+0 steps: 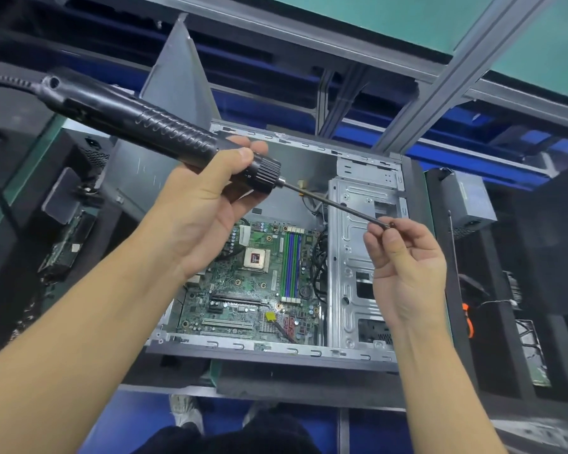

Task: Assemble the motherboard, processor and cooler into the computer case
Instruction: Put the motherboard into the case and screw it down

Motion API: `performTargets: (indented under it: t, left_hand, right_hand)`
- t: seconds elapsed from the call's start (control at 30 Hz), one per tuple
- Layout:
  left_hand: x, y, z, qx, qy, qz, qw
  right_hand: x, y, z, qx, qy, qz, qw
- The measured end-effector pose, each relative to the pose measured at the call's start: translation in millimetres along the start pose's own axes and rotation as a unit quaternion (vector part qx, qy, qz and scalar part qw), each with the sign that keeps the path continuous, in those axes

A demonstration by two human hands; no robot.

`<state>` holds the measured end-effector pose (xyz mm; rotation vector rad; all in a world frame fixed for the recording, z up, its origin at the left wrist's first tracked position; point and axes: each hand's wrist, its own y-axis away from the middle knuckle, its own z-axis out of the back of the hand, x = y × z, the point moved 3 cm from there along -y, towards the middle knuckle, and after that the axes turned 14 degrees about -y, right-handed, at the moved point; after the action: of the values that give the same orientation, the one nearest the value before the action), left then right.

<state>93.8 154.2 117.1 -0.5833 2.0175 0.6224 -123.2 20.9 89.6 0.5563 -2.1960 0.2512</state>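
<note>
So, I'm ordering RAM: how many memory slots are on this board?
4 memory slots, side by side on the motherboard, right of the processor: leftmost, second, third, rightmost. Nothing covers that bank, so none seem hidden.

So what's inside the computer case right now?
The motherboard lies flat in the computer case, its processor socket bare of any cooler, with the metal drive cage to its right. The left hand, gripping the electric screwdriver, covers the board's upper left corner.
</note>
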Motion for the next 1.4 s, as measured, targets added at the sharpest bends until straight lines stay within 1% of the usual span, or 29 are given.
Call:
performTargets:
  t: [0.27, 0.43, 0.6, 0.73, 0.8, 0.93, 1.0, 1.07, 1.13, 1.17, 1.27, 1.33, 1.4]
  left_hand:
    - [7.6, -3.6, 4.0, 0.015, 0.006, 0.000, 1.000]
    - [11.1, -8.9, 3.5, 0.004, -0.003, 0.000, 1.000]
    - [12.9, -12.7, 3.9, -0.008, -0.001, 0.012, 1.000]
    - [10.7, -12.2, 5.1, -0.019, -0.014, 0.013, 1.000]
    - [10.0, -10.4, 5.6, -0.017, -0.017, 0.007, 1.000]
    - [11.9, -7.6, 5.1, -0.004, -0.005, 0.000, 1.000]
    - [12.7, -7.1, 6.1, -0.003, -0.011, 0.001, 1.000]
    - [12.2, -5.3, 6.7, 0.000, -0.025, -0.003, 1.000]
    - [11.1, -1.7, 6.6, 0.003, -0.042, -0.012, 0.999]
    - [10.2, 0.4, 6.0, 0.002, -0.052, -0.018, 0.999]
    - [6.4, 8.2, 5.7, -0.015, -0.088, -0.034, 0.995]
    - [2.0, 13.5, 7.0, -0.029, -0.117, -0.047, 0.992]
    - [-3.7, 17.9, 9.2, -0.046, -0.145, -0.058, 0.987]
  right_hand:
    - [-1.5, -5.5, 7.7, 0.027, -0.006, -0.015, 0.999]
    - [0.4, -9.6, 11.5, 0.053, 0.025, -0.004, 0.998]
    - [-0.3, -11.9, 9.6, 0.032, 0.031, -0.010, 0.999]
    - [3.8, -10.9, 5.9, 0.033, 0.051, -0.015, 0.998]
    - [5.2, -9.2, 5.1, 0.030, 0.071, -0.009, 0.997]
    - [5.3, -7.8, 4.9, 0.017, 0.072, -0.015, 0.997]
    - [4.6, -6.8, 7.9, 0.015, 0.093, -0.032, 0.995]
    - [5.5, -5.9, 12.1, 0.022, 0.141, -0.040, 0.989]
    - [9.3, -6.7, 16.8, 0.035, 0.224, -0.026, 0.974]
    - [11.8, -7.4, 17.7, 0.049, 0.280, -0.013, 0.959]
    - [15.4, -7.6, 11.9, 0.105, 0.434, 0.020, 0.894]
    - [14.2, -6.7, 2.6, 0.128, 0.507, 0.005, 0.852]
    - [11.3, -6.6, -10.4, 0.168, 0.572, -0.018, 0.803]
